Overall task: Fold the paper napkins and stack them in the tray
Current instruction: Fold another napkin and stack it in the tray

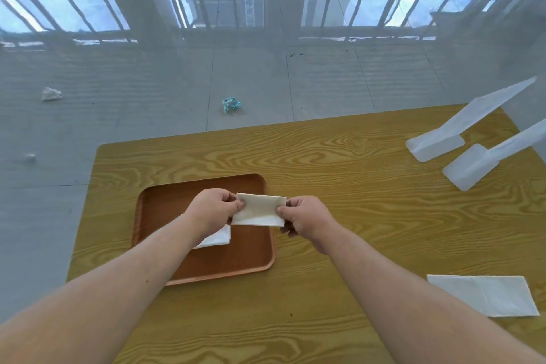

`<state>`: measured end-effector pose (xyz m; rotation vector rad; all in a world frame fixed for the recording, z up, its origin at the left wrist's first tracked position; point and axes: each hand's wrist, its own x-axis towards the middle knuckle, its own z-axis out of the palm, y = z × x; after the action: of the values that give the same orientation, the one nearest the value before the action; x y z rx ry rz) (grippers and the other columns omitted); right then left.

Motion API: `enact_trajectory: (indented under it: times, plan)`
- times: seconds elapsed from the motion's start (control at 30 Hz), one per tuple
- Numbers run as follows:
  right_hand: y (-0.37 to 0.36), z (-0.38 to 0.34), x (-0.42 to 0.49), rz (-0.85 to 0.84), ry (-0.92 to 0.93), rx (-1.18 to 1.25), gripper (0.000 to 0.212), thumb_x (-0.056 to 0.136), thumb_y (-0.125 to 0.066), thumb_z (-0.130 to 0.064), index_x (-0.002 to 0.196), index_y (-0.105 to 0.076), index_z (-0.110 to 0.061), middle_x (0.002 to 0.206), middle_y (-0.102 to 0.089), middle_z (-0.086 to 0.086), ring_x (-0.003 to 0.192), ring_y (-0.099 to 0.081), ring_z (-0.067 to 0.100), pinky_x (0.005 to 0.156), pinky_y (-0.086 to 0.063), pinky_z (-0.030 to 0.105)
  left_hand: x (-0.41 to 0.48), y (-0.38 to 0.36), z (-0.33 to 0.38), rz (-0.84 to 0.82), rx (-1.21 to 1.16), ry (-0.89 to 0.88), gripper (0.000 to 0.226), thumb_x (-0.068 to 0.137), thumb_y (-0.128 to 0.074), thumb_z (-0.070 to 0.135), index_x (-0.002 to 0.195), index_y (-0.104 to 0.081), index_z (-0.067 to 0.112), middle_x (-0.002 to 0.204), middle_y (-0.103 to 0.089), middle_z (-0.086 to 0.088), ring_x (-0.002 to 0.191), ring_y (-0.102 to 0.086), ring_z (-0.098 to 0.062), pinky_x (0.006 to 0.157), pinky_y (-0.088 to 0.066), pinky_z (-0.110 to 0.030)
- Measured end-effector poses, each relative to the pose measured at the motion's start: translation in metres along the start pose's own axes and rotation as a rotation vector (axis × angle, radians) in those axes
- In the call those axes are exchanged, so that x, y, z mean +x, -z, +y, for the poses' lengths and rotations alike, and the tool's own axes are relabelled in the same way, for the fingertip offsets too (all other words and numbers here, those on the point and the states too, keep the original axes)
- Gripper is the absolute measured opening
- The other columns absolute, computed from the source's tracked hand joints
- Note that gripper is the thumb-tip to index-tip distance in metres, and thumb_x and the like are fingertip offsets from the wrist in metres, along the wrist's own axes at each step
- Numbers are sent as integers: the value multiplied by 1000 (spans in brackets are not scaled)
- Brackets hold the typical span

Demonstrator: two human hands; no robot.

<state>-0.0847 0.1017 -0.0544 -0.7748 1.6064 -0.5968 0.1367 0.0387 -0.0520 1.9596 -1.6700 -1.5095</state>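
Note:
A folded white paper napkin (259,209) hangs in the air over the right part of the brown tray (177,195). My left hand (213,210) pinches its left edge and my right hand (305,220) pinches its right edge. In the tray lies another folded napkin (217,239), mostly hidden under my left wrist. An unfolded white napkin (484,295) lies flat on the wooden table (339,162) at the right, near the front.
Two white plastic stand feet (434,145) (469,170) rest on the table's far right corner. Crumpled scraps of paper (231,104) (50,94) lie on the grey floor beyond the table. The table's left edge runs close to the tray.

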Motion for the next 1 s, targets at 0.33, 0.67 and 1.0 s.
enact_trajectory:
  times: [0.33, 0.67, 1.0]
  plan:
    - [-85, -24, 12, -42, 51, -406, 29, 96, -67, -27, 88, -71, 1, 88, -77, 22, 63, -67, 25, 71, -63, 51, -10, 65, -72, 117, 137, 63, 30, 89, -77, 46, 72, -73, 21, 65, -73, -1, 57, -60, -14, 59, -51, -35]
    - [-117, -26, 16, -36, 111, -671, 30, 96, -65, -36, 82, -69, -10, 79, -76, 6, 69, -68, 23, 63, -54, 37, -15, 76, -101, 140, 312, 46, 28, 91, -72, 51, 76, -68, 27, 61, -65, 8, 53, -56, -10, 51, -40, -29]
    - [-126, -19, 18, 32, 166, -874, 32, 98, -59, -40, 72, -53, -21, 73, -61, -3, 71, -61, 22, 55, -39, 32, -13, 66, -99, 206, 445, 34, 26, 90, -70, 49, 77, -63, 29, 75, -67, 10, 69, -61, -11, 53, -39, -31]
